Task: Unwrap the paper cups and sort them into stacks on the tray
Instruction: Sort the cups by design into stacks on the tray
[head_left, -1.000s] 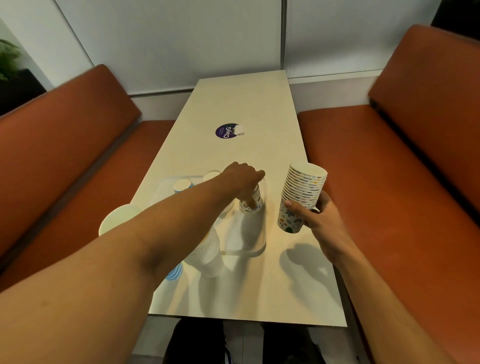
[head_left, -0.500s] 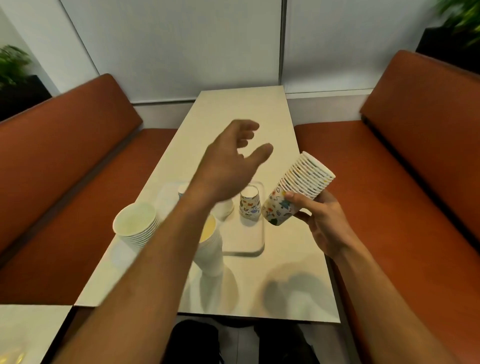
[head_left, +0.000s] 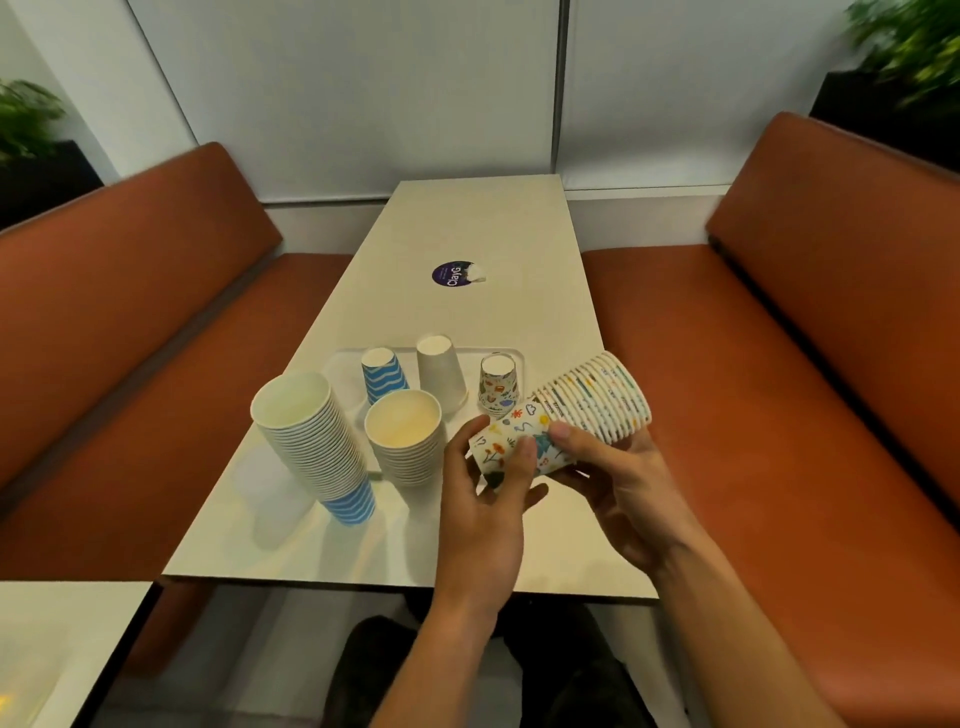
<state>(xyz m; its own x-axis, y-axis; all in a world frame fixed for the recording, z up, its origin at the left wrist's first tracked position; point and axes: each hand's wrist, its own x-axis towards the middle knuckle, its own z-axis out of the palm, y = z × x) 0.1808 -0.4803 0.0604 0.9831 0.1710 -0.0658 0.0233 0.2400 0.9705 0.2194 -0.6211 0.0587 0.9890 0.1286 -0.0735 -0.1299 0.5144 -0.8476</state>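
1. Standing at the left of the frame's middle, a tall stack of blue-striped cups (head_left: 317, 441) leans on the tabletop (head_left: 483, 223); only its lowest cup shows the stripes, the rest being rims, and whether its base touches the tray cannot be told.
2. Just right of it, a shorter stack of plain white cups (head_left: 408, 441) sits open-side up at the tray's near edge, its base hidden behind its own rims.
3. Behind these, the clear tray (head_left: 511, 358) is hard to make out; on it three upturned cups stand in a row: a blue-striped cup (head_left: 383, 375), a white cup (head_left: 441, 371) and a patterned cup (head_left: 497, 383).
4. Further up the frame, a dark round sticker (head_left: 452, 274) lies on the tabletop, its print too small to read in full.
5. Below the row, the left hand (head_left: 485, 499) pinches the bottom cup of the stack of patterned cups (head_left: 576, 415), thumb and fingers closed on its base end.
6. The right hand (head_left: 618, 478) wraps the same stack from beneath, thumb on top; the stack lies tilted, rims toward the upper right, held above the tabletop.
7. Orange benches (head_left: 779, 364) flank both sides; blurred plants (head_left: 909, 41) are cut off at the upper corners.
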